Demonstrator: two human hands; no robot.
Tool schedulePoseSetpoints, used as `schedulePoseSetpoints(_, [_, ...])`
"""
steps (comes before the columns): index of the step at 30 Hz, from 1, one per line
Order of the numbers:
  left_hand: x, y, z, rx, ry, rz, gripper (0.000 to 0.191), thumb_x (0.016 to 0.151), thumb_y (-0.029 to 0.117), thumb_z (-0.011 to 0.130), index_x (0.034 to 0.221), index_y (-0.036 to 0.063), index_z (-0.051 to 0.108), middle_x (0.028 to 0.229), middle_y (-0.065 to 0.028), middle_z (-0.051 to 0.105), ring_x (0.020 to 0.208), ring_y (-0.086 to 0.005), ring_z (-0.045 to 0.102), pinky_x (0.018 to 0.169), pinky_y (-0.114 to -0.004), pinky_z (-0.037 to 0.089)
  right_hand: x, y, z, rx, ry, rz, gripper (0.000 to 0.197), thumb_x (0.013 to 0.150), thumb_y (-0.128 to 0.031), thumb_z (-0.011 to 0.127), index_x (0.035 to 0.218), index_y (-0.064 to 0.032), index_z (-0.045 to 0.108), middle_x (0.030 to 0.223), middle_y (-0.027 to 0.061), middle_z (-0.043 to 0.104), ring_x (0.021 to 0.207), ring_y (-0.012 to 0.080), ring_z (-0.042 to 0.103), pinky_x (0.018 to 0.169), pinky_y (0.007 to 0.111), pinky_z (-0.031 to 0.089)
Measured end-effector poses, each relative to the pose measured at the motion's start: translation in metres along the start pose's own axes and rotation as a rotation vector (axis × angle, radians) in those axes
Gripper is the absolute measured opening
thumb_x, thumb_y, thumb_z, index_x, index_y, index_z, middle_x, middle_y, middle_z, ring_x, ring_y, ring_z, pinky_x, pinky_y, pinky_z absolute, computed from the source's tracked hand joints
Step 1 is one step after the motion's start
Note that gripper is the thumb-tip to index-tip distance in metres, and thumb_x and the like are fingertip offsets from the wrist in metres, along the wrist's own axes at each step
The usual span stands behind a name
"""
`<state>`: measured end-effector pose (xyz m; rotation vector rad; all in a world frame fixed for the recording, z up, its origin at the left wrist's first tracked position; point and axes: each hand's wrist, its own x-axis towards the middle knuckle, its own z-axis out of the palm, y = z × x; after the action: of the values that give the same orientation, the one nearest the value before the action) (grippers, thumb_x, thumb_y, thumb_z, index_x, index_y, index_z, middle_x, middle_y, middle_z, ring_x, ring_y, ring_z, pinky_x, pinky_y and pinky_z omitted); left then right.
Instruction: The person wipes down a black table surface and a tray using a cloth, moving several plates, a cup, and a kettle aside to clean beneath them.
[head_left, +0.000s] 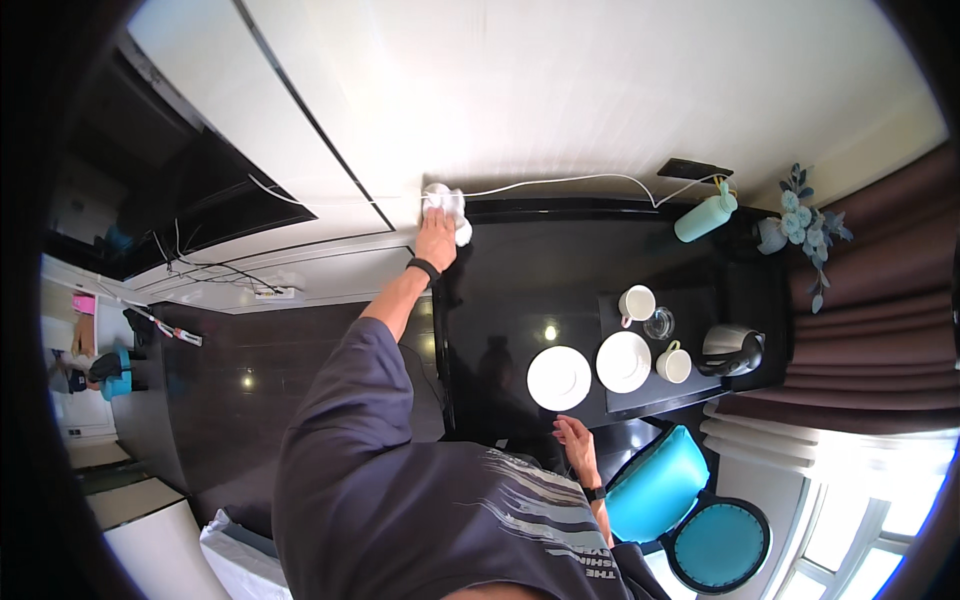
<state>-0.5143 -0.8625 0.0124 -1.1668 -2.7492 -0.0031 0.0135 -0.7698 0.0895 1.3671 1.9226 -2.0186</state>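
My left hand (436, 241) reaches to the far left corner of the glossy black table (495, 300) and presses on a crumpled white cloth (447, 202) against the wall. My right hand (577, 442), its fingers apart and slightly bent, is empty at the near table edge, just below a white plate (559, 378). To the right of that plate is a second white plate (623, 362). Near it are a white mug (637, 303), a clear glass ashtray or dish (659, 323) and another white mug (673, 364) with a greenish handle.
An electric kettle (731, 350), a mint-green bottle (706, 218) and a vase with blue flowers (772, 235) stand to the right. A white cable (555, 178) runs along the wall and over the cloth. A turquoise chair (656, 487) is at lower right. A person is far left.
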Motion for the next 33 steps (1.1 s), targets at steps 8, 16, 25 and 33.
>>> schedulePoseSetpoints(8, [-0.099, 0.039, -0.075, -0.265, -0.218, 0.105, 0.036, 0.076, 0.025, 0.069, 0.099, -0.0028, 0.066, 0.106, -0.0171, 0.066, 0.114, -0.0329, 0.056, 0.096, -0.044, 0.046, 0.0, -0.019, 0.035, -0.031, -0.025, -0.042, 0.035, 0.102, -0.027, 0.058, 0.124, 0.0, 0.065, 0.109, 0.0105, 0.072, 0.091, 0.015, 0.068, 0.08, 0.027, 0.053])
schedulePoseSetpoints(16, [-0.069, 0.066, -0.114, -0.386, 0.212, 0.32, 0.021, 0.079, 0.017, 0.067, 0.096, 0.0051, 0.064, 0.094, -0.0094, 0.058, 0.096, -0.0269, 0.055, 0.084, -0.038, 0.046, -0.003, -0.009, 0.033, -0.019, 0.055, -0.014, 0.035, 0.101, -0.027, 0.058, 0.123, -0.0005, 0.066, 0.109, 0.0107, 0.073, 0.09, 0.0149, 0.069, 0.08, 0.027, 0.053])
schedulePoseSetpoints(25, [0.041, 0.012, 0.055, 0.33, -0.209, 0.464, 0.013, 0.082, 0.024, 0.062, 0.081, 0.0247, 0.076, 0.095, 0.0019, 0.071, 0.099, -0.0171, 0.061, 0.091, -0.035, 0.04, -0.027, -0.004, 0.021, 0.29, 0.139, 0.097, 0.039, 0.103, -0.029, 0.057, 0.128, 0.0012, 0.062, 0.113, 0.0133, 0.07, 0.094, 0.019, 0.069, 0.083, 0.029, 0.055])
schedulePoseSetpoints(33, [0.056, 0.004, 0.051, 0.486, -0.015, 0.573, 0.014, 0.087, 0.023, 0.056, 0.087, 0.0153, 0.068, 0.091, -0.0018, 0.065, 0.099, -0.0177, 0.058, 0.09, -0.033, 0.04, -0.037, 0.014, 0.011, 0.376, 0.253, 0.105, 0.038, 0.102, -0.028, 0.057, 0.126, 0.0012, 0.062, 0.11, 0.0122, 0.071, 0.091, 0.0178, 0.069, 0.084, 0.029, 0.054])
